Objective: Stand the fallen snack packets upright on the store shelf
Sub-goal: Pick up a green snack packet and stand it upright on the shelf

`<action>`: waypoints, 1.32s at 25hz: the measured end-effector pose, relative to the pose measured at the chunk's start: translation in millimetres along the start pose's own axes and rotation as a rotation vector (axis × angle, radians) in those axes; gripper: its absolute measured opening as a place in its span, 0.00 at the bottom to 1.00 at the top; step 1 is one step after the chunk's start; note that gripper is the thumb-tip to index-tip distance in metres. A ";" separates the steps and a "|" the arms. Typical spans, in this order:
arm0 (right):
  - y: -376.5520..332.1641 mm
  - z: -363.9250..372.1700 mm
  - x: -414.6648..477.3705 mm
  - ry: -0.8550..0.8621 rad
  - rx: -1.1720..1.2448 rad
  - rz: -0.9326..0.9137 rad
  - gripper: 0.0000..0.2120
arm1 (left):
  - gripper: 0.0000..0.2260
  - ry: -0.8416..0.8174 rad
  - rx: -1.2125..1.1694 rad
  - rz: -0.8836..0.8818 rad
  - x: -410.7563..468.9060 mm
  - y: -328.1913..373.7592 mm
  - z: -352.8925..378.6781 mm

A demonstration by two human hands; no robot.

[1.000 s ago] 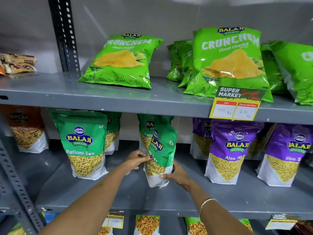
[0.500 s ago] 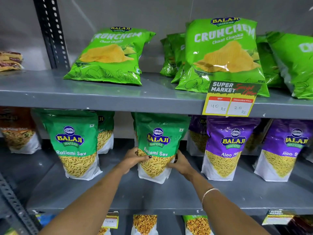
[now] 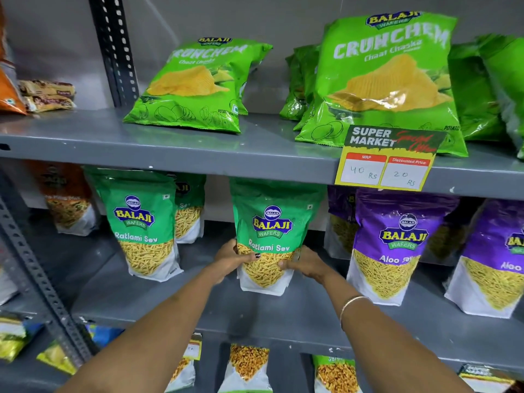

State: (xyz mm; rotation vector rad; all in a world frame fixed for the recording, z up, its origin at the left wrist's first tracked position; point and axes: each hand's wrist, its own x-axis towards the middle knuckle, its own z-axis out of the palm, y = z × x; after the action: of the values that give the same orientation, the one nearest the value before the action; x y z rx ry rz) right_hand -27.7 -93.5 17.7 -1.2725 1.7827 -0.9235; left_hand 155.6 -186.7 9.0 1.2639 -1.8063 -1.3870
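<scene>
Snack packets are filling this grey store shelf, and the one being handled is the green sev packet in the middle of the middle tier, between another green sev packet on its left and a purple packet on its right. It is sitting face-forward and close to upright, its white base touching the shelf.

Both of the person's arms are reaching in from below. Left hand is pressing against the packet's lower left edge, the fingers clamped across the front just under the printed name. Right hand is doing the same on the lower right edge, fingers clamped on the side of the bag.

To my eye the step is the settling: getting the packet to stand by itself. Doing it well probably means pushing the base flat and spread on the shelf, squaring the face forward, and easing the grip off slowly, one hand at a time, to see whether it is leaning. It needs to stay apart from the purple packet beside it, so nothing tips.

Above, the light green chips bags are lying back on the top tier, behind a yellow price tag; they look like later work.
</scene>
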 end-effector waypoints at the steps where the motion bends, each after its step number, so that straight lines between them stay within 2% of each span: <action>1: -5.3 -2.6 -1.7 -0.054 -0.073 0.087 0.18 | 0.24 -0.005 0.028 -0.016 -3.0 -1.3 -1.9; 2: -13.5 -2.9 -5.7 -0.109 -0.149 0.211 0.12 | 0.25 -0.008 0.052 -0.038 -6.9 -4.0 -6.5; 3: -21.1 -2.0 -8.4 -0.152 -0.256 0.322 0.12 | 0.28 -0.021 0.073 -0.077 -10.2 -8.1 -13.8; 6: -51.9 19.2 -10.4 -0.344 -0.565 0.473 0.20 | 0.34 -0.143 0.175 -0.302 -20.2 -26.4 -54.3; 8: -78.6 52.3 -5.9 -0.468 -0.643 0.453 0.17 | 0.34 -0.167 0.222 -0.460 -24.8 -41.0 -95.8; 10: -99.6 90.1 4.0 -0.455 -0.730 0.319 0.16 | 0.34 -0.076 0.193 -0.540 -25.8 -57.1 -139.6; 11: -106.1 108.4 10.7 -0.408 -0.747 0.225 0.19 | 0.34 -0.008 0.142 -0.540 -24.4 -66.7 -159.2; 13: -116.3 150.8 26.7 -0.281 -0.642 0.094 0.35 | 0.32 0.135 0.032 -0.467 -16.7 -83.8 -200.8; 15: -122.6 188.2 39.7 -0.164 -0.354 0.039 0.43 | 0.36 0.270 0.014 -0.312 -3.0 -96.7 -236.2; 16: -125.2 204.1 45.5 -0.115 -0.193 0.029 0.43 | 0.40 0.283 0.045 -0.237 2.1 -101.3 -248.9; 18: -126.5 229.9 56.0 -0.026 0.078 0.030 0.42 | 0.41 0.169 0.065 -0.137 15.7 -108.9 -263.1; 21: -128.5 260.6 60.9 0.030 0.325 -0.013 0.33 | 0.29 0.007 -0.012 -0.099 25.3 -120.9 -261.2; 23: -128.4 270.5 58.6 0.090 0.373 -0.019 0.32 | 0.26 0.039 -0.078 -0.077 23.6 -127.1 -254.1; 25: -127.3 272.9 53.6 0.153 0.325 0.012 0.34 | 0.28 0.079 -0.102 -0.057 17.4 -127.0 -249.7; 33: -120.7 288.3 -0.1 0.223 0.211 0.052 0.36 | 0.29 0.035 0.124 -0.036 -42.7 -130.7 -257.7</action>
State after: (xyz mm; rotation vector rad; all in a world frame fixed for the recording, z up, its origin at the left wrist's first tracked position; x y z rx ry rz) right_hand 276.2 -161.0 -10.2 -1.0173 1.8209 -1.2277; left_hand 435.0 -265.9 -22.2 1.3811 -1.8789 -1.2804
